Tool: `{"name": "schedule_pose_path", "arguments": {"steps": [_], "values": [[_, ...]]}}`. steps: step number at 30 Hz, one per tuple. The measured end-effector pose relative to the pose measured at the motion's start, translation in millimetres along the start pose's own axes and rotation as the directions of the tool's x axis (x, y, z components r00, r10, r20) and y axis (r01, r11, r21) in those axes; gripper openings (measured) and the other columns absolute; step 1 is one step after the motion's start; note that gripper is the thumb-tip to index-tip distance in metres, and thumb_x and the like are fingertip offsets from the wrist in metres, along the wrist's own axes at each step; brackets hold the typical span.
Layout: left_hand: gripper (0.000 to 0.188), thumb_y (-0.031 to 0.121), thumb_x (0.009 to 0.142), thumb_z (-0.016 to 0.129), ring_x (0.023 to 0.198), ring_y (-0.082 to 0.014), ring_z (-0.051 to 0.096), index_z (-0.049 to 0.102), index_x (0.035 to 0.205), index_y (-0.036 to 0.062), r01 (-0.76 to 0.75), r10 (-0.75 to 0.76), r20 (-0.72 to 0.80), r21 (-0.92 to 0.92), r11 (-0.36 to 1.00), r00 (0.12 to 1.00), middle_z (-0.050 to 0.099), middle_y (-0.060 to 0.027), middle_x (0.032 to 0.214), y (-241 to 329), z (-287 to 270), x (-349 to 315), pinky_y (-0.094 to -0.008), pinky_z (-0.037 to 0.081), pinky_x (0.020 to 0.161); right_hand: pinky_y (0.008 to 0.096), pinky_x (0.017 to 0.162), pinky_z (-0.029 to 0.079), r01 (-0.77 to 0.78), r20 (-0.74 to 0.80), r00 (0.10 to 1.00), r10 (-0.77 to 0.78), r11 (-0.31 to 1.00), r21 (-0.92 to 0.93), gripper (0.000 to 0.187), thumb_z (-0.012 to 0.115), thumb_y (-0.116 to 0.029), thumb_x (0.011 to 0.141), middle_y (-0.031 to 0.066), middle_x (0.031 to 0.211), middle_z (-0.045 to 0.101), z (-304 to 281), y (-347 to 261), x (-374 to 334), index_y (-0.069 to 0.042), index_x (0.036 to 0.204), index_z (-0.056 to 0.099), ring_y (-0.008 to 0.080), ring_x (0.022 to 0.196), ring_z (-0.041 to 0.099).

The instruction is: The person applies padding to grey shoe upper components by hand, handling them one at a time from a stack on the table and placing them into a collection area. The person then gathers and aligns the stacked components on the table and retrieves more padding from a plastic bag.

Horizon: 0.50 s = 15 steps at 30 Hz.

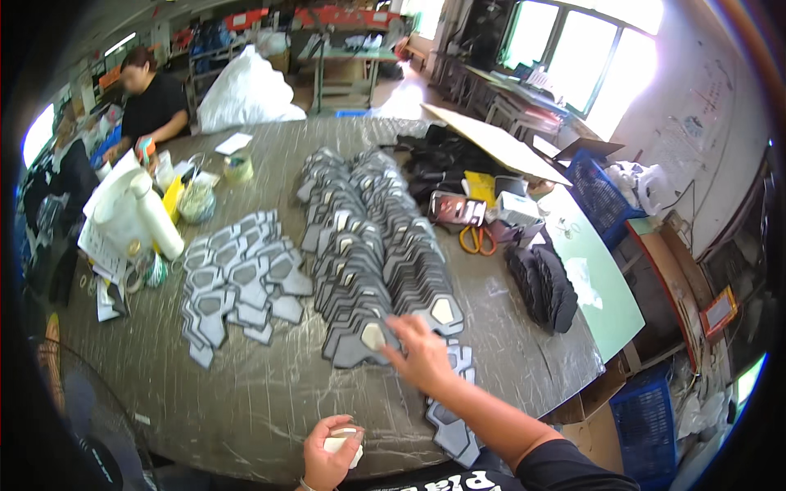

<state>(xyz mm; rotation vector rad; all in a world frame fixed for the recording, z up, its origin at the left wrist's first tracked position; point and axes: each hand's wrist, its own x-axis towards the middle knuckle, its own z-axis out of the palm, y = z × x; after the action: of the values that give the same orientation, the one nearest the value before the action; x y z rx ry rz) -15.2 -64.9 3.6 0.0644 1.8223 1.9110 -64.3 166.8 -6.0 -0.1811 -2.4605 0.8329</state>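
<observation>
Two long overlapping rows of dark grey shaped pieces (352,262) run up the middle of the table, some bearing cream patches. At the near end of the left row, a cream patch (372,336) lies on the front grey piece. My right hand (422,352) is at that patch's right edge, thumb and fingers apart. Low in front of me, my left hand (327,458) is closed around a small stack of cream patches (345,443). More grey pieces (454,421) lie partly under my right forearm, and another overlapping group of lighter grey pieces (241,274) is to the left.
Orange-handled scissors (477,240), a phone (457,209) and black fabric pieces (542,282) lie at the right. Bottles (155,217) and a jar (196,203) stand at the left. A co-worker (151,102) is at the far left. Blue crates (602,196) are beyond the right edge.
</observation>
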Motion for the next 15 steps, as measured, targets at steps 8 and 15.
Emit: {"name": "schedule_pose_path", "arguments": {"steps": [8, 15], "values": [[0.034, 0.009, 0.079, 0.074, 0.072, -0.0077, 0.061, 0.062, 0.11, -0.0002, -0.082, 0.097, 0.168, -0.094, 0.992, 0.981, 0.068, -0.0061, 0.084, -11.5, 32.8, 11.0, -0.0228, 0.05, 0.064, 0.0343, 0.066, 0.05, -0.204, 0.649, 0.741, -0.17, 0.864, 0.46, 0.021, 0.068, -0.018, 0.085, 0.0124, 0.089, 0.062, -39.9, -23.9, -64.7, -0.002, 0.099, 0.07, 0.0253, 0.071, 0.061], [0.02, 0.008, 0.085, 0.068, 0.067, -0.0103, 0.062, 0.065, 0.101, -0.0032, 0.078, -0.083, 0.102, 0.053, 0.996, 0.991, 0.068, -0.0056, 0.082, -25.3, 25.3, 9.2, -0.0239, 0.05, 0.057, 0.0256, 0.059, 0.047, -0.292, 0.477, 0.879, -0.017, 0.771, 0.566, 0.014, 0.067, -0.014, 0.088, 0.0055, 0.081, 0.065, -49.0, -12.2, -87.6, -0.002, 0.096, 0.071, 0.0114, 0.069, 0.06]]}}
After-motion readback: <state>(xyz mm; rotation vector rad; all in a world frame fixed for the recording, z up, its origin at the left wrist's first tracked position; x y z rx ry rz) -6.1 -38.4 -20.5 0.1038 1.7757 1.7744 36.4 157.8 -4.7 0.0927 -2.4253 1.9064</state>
